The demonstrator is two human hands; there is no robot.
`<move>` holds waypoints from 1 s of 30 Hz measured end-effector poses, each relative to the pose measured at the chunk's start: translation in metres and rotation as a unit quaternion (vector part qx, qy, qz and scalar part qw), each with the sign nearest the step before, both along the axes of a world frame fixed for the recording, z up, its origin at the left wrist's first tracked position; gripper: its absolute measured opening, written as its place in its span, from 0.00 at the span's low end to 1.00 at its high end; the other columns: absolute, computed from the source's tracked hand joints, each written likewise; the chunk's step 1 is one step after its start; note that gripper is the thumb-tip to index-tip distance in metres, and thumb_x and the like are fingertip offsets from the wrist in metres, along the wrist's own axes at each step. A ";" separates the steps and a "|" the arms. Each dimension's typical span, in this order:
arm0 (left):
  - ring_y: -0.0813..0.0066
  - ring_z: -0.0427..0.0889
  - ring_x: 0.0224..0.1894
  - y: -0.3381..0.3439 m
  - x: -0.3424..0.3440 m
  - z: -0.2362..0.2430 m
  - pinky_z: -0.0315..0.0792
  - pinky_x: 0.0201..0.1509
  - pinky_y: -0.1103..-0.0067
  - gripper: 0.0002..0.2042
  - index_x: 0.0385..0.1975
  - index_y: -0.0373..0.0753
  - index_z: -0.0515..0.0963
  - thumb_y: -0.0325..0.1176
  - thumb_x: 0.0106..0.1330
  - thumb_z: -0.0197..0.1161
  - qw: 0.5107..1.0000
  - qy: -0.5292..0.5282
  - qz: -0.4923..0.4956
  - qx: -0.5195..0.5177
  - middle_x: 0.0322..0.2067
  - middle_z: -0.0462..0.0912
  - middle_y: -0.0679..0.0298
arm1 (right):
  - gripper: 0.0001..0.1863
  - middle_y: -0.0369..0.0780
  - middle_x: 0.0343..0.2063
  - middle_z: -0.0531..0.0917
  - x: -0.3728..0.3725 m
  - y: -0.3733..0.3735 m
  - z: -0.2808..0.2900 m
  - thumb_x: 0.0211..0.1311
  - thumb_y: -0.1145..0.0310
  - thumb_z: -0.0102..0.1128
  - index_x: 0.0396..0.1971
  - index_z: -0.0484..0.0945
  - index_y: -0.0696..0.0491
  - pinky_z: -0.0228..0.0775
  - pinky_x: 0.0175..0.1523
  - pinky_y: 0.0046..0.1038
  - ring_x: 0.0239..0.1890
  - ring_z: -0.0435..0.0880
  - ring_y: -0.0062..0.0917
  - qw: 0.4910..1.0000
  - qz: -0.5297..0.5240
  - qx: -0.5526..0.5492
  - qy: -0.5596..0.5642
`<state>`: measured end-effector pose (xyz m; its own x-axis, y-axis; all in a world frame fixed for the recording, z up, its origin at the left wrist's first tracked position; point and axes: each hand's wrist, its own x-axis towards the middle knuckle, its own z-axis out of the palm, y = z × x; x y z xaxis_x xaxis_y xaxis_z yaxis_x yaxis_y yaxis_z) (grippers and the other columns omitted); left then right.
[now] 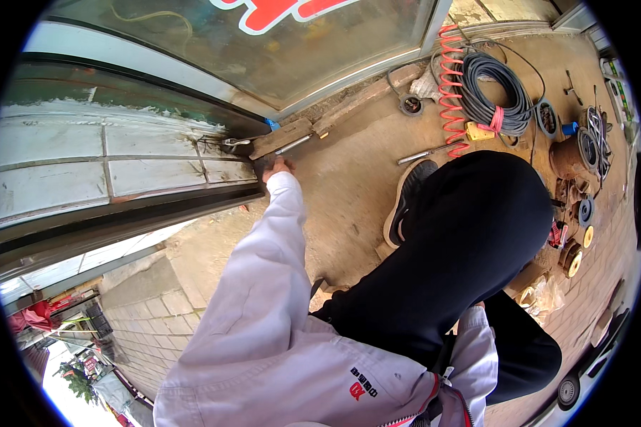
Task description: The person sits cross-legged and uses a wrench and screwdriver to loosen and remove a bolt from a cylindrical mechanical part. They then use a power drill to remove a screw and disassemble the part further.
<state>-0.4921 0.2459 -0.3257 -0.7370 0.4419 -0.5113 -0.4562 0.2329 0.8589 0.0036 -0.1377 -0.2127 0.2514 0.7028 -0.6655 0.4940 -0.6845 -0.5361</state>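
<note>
My left hand [277,168] reaches down to the foot of a white-tiled post [146,174], close to its dark corner. Its fingers are small and in shadow, so their grip cannot be made out. Just beyond the hand lie a short wooden board [281,138] and a slim metal rod [294,144]. A shiny metal tool [236,142] rests by the post's tiles. Most of my right hand [480,304] is hidden behind my black-trousered leg; only a sliver of skin shows above the pale sleeve.
A red coiled air hose [450,92] lies beside a grey hose coil [493,85] and a yellow block [479,132]. A rusty spool [568,158], several small wheels and a plastic bag [543,299] stand at the right. A glass panel [320,53] rises ahead.
</note>
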 end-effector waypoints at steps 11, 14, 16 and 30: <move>0.79 0.74 0.21 0.024 -0.057 0.124 0.70 0.20 0.81 0.20 0.62 0.38 0.68 0.26 0.72 0.59 0.974 0.194 -0.027 0.116 0.31 0.81 0.64 | 0.13 0.47 0.34 0.88 0.002 0.033 -0.005 0.55 0.68 0.68 0.38 0.80 0.59 0.80 0.39 0.35 0.36 0.89 0.36 1.000 0.023 -0.011 -0.015; 0.74 0.76 0.24 0.044 -0.064 0.129 0.73 0.22 0.77 0.22 0.64 0.40 0.67 0.26 0.71 0.58 0.980 0.161 0.012 0.119 0.31 0.81 0.62 | 0.13 0.47 0.34 0.88 0.001 0.050 -0.009 0.55 0.68 0.68 0.38 0.80 0.59 0.80 0.39 0.35 0.36 0.89 0.36 0.999 0.022 -0.027 -0.002; 0.69 0.78 0.26 0.067 -0.098 0.112 0.74 0.22 0.72 0.14 0.54 0.42 0.73 0.27 0.70 0.60 0.977 0.132 0.010 0.165 0.34 0.82 0.61 | 0.13 0.47 0.34 0.88 -0.005 0.062 -0.014 0.55 0.68 0.68 0.38 0.80 0.59 0.80 0.39 0.35 0.36 0.89 0.36 0.999 0.028 -0.026 -0.005; 0.75 0.76 0.17 0.097 -0.130 0.100 0.71 0.18 0.80 0.14 0.26 0.39 0.77 0.40 0.71 0.65 0.996 0.046 0.082 0.012 0.20 0.81 0.63 | 0.17 0.52 0.35 0.86 -0.010 0.061 0.006 0.58 0.55 0.65 0.37 0.81 0.54 0.77 0.48 0.47 0.42 0.84 0.50 0.996 -0.003 -0.024 -0.088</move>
<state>-0.6216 0.3425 -0.2260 -0.8433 0.3240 -0.4287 -0.4053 0.1404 0.9033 -0.0060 -0.0768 -0.2067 0.3719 0.6686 -0.6439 0.5729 -0.7112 -0.4075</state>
